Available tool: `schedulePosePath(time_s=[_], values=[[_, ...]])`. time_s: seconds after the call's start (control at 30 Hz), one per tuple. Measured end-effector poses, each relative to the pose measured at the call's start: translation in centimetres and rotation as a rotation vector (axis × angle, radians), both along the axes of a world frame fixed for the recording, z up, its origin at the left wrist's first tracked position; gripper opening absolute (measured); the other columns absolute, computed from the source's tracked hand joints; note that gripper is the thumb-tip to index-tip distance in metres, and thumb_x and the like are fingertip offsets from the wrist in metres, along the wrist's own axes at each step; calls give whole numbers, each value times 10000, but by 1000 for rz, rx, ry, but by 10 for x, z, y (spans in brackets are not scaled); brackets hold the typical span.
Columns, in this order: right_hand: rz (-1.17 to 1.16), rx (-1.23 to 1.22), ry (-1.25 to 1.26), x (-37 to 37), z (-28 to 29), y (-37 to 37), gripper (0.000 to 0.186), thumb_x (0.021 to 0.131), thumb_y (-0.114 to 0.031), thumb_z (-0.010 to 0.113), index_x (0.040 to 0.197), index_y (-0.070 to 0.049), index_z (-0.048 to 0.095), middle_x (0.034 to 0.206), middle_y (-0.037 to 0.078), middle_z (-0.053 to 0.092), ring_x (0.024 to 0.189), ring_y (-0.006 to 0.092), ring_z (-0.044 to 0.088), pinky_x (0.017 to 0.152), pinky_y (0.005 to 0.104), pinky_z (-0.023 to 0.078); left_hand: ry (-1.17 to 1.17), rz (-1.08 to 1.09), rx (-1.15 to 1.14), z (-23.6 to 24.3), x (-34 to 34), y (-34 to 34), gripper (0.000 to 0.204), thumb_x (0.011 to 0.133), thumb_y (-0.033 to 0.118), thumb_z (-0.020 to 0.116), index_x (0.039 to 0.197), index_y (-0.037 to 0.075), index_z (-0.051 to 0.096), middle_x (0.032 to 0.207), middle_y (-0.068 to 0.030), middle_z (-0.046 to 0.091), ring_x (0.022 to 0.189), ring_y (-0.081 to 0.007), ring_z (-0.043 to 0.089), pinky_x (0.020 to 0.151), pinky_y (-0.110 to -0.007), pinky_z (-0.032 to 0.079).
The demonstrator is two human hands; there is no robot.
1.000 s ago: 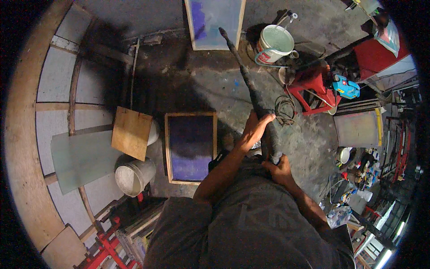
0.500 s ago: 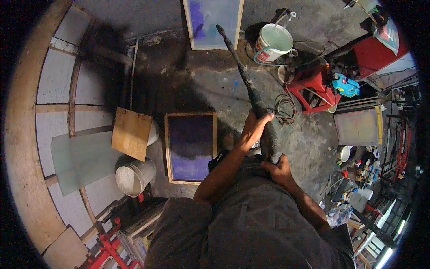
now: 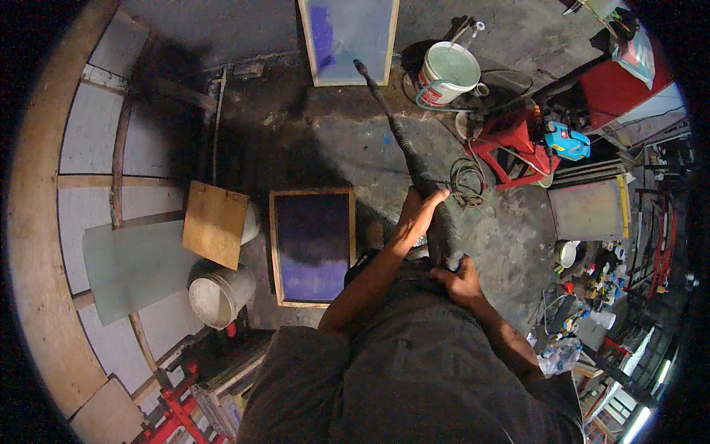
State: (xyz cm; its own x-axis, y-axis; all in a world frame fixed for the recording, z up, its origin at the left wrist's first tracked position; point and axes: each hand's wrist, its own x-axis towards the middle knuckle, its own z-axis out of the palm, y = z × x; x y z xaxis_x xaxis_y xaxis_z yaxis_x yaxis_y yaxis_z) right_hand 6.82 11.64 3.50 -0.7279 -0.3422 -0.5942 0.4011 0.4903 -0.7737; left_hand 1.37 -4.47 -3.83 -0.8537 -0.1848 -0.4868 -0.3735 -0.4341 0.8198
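I hold a long black spray lance [image 3: 410, 152], wrapped along its length, angled away from me. My left hand [image 3: 418, 218] grips its middle and my right hand [image 3: 456, 275] grips its near end. The tip lies over a wood-framed screen [image 3: 364, 29] against the far wall, pale grey with a purple patch on its left; whether they touch I cannot tell. A second framed screen [image 3: 310, 248], dark purple, lies on the floor [image 3: 518, 259] to the left of my arms.
A bucket of water [image 3: 451, 70], coiled hose [image 3: 467, 177], red stand [image 3: 514, 148] and blue machine [image 3: 568, 142] are at front right. A wooden board [image 3: 214, 222], white bucket [image 3: 222, 296] and glass sheet [image 3: 129, 270] line the left. Stacked frames [image 3: 588, 207] and clutter stand right.
The lance's tip has dipped and swung slightly left compared with half a second ago, now lower on the far screen. My hands keep their grip.
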Motion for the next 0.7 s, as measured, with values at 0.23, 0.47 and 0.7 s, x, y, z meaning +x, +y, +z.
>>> schedulePosePath(time_s=[0.23,0.47,0.7], values=[[-42,-13,92,9,0,-3,275,715,-116,705,911,-12,542,773,47,570,724,166,540,657,317,437,61,6,5,1,0,1,498,745,384,669,990,-23,520,870,-89,567,793,-185,524,720,-327,426],[7,18,-5,5,-2,-1,328,720,-147,707,952,0,529,809,60,575,747,163,544,675,312,440,10,49,24,-1,4,1,551,745,379,667,1034,-51,480,903,-101,560,799,-196,523,724,-327,429],[34,-10,-20,3,4,-3,240,743,-137,693,905,-11,569,813,61,600,762,169,559,699,322,449,-37,-6,13,-3,4,-3,597,740,389,673,1056,-68,454,913,-118,556,812,-208,531,727,-329,437]])
